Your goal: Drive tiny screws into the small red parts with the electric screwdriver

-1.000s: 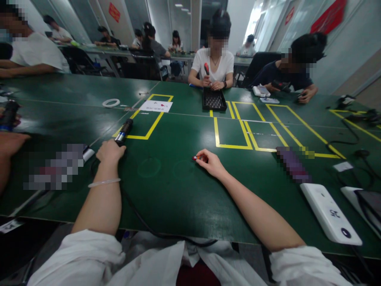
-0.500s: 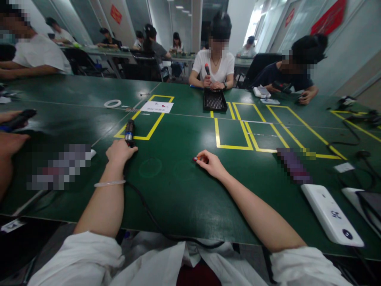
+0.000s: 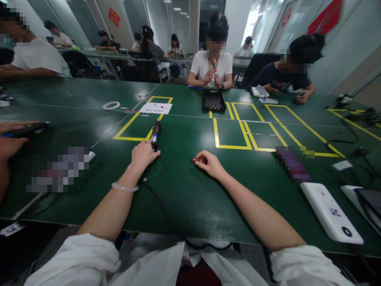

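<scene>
My left hand (image 3: 144,154) is closed around the near end of a black cylindrical tool (image 3: 155,133) with silver and blue bands, whose far end points away from me. The tool's end inside my palm is hidden. To the right, my right hand (image 3: 210,163) rests low over the green table (image 3: 178,198), fingers closed on a small red-and-black piece (image 3: 195,160) that pokes out past the fingertips; its kind is too small to make out. Near my left wrist a black cable (image 3: 162,204) runs down toward my lap.
Yellow tape outlines (image 3: 233,147) mark the table. A paper sheet (image 3: 156,108), a white ring (image 3: 111,105) and a black tray (image 3: 213,100) lie farther off. A phone (image 3: 293,163) and white power bank (image 3: 331,212) are at right. Across sits a person (image 3: 211,65) holding a red-tipped tool.
My left hand has moved right with the cylindrical tool, out of the taped box and closer to my right hand. More of the piece shows in my right hand, which is otherwise nearly still.
</scene>
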A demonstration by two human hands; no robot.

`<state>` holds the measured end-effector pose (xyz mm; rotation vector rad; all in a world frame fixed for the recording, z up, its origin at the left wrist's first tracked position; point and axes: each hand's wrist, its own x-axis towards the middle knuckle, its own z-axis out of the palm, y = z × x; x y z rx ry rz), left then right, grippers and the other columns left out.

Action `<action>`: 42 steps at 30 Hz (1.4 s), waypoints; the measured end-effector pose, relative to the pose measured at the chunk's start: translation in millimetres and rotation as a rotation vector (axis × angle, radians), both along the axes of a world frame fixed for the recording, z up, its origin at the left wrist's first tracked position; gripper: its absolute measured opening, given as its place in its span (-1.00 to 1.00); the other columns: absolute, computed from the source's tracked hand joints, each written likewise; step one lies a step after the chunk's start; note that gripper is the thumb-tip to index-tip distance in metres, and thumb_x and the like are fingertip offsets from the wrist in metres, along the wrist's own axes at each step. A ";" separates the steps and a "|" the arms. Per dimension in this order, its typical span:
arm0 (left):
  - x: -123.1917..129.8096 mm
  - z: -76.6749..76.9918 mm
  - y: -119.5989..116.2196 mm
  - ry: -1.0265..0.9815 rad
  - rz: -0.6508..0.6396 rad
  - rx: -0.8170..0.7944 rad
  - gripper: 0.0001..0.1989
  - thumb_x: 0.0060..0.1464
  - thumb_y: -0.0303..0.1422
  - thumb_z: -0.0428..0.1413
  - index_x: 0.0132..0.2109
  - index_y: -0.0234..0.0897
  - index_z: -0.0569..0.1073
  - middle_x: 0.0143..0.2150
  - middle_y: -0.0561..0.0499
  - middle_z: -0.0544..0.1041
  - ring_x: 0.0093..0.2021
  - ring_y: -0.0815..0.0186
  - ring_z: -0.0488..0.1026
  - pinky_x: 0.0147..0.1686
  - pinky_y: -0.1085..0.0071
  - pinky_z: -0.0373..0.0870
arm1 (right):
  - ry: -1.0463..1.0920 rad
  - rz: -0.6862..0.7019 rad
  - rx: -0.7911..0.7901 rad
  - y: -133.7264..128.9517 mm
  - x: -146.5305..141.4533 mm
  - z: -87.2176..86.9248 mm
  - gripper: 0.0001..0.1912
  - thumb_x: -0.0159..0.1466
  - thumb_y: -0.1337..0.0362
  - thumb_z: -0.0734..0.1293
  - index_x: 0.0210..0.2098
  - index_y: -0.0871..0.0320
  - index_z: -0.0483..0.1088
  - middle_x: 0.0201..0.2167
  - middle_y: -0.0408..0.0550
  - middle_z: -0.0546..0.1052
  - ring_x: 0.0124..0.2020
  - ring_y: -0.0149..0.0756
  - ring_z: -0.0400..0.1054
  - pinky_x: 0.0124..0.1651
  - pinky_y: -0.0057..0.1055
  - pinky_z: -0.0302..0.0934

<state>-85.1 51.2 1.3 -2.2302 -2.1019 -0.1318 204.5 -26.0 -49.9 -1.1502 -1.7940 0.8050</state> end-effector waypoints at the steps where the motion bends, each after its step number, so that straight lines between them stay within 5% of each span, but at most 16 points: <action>1: 8.4 0.0 -3.8 0.005 -0.036 0.003 -0.40 0.04 -0.02 0.09 0.08 -0.39 0.37 -0.03 -0.34 0.45 -0.10 -0.11 0.47 -0.21 0.16 0.38 | 0.005 0.003 -0.004 0.0 -0.3 -0.1 -0.84 0.19 0.27 0.36 -0.24 0.17 0.36 -0.49 -0.22 0.35 -0.50 -0.43 0.23 -0.38 -0.48 0.14; 9: 62.9 -7.4 -35.4 -0.020 -0.365 0.011 -0.39 0.10 -0.10 0.07 0.24 -0.27 0.24 0.09 -0.18 0.40 0.02 0.05 0.43 -0.10 0.26 0.39 | -0.035 0.032 0.110 -2.6 -2.1 3.7 -0.88 0.23 0.32 0.32 -0.22 0.15 0.36 -0.39 -0.16 0.38 -0.46 -0.43 0.24 -0.33 -0.47 0.17; 17: 83.9 -7.1 -52.6 -0.110 -0.625 -0.033 -0.39 0.08 -0.16 0.10 0.24 -0.24 0.22 0.13 -0.14 0.39 0.03 0.09 0.42 -0.08 0.27 0.41 | -0.242 0.037 0.213 -6.5 -4.9 4.1 -0.93 0.25 0.32 0.31 -0.25 0.12 0.32 -0.32 -0.13 0.38 -0.38 -0.38 0.27 -0.27 -0.46 0.17; 34: 82.9 -7.9 -56.8 -0.204 -0.707 -0.087 -0.33 0.10 -0.15 0.10 0.31 -0.15 0.12 0.23 -0.13 0.25 0.13 0.09 0.36 -0.10 0.28 0.45 | -0.381 0.096 0.341 -9.9 -6.3 7.1 -0.94 0.32 0.34 0.27 -0.23 0.11 0.38 -0.12 -0.03 0.45 -0.15 -0.28 0.35 -0.15 -0.44 0.21; 42: 85.0 -10.6 -58.4 -0.195 -0.676 -0.046 -0.36 0.15 -0.05 0.04 0.31 -0.11 0.13 0.17 -0.11 0.28 0.06 0.11 0.40 -0.16 0.28 0.46 | -0.342 0.051 0.308 -9.3 -8.7 6.6 -0.90 0.33 0.29 0.26 -0.33 0.13 0.33 -0.28 -0.08 0.42 -0.30 -0.33 0.32 -0.23 -0.46 0.17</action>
